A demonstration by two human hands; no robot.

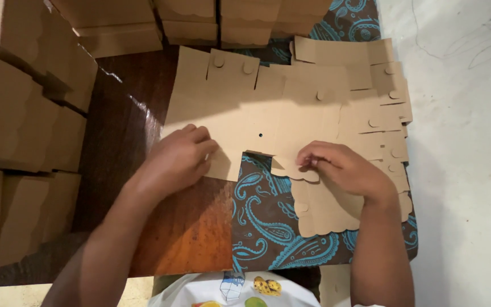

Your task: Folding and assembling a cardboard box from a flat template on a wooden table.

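A flat brown cardboard box blank (pixel 257 108) with tabs and a small hole lies on top of a spread pile of similar cut blanks (pixel 376 119). My left hand (pixel 177 159) presses on its near left edge, fingers curled over a flap. My right hand (pixel 342 167) pinches a small flap at the blank's near right edge. Both hands rest on the cardboard over a wooden table (pixel 188 227).
Folded brown cardboard boxes are stacked at the left (pixel 18 125) and along the far edge (pixel 200 23). A dark cloth with a blue paisley pattern (pixel 268 227) covers the table's right part. A pale floor (pixel 467 170) lies to the right.
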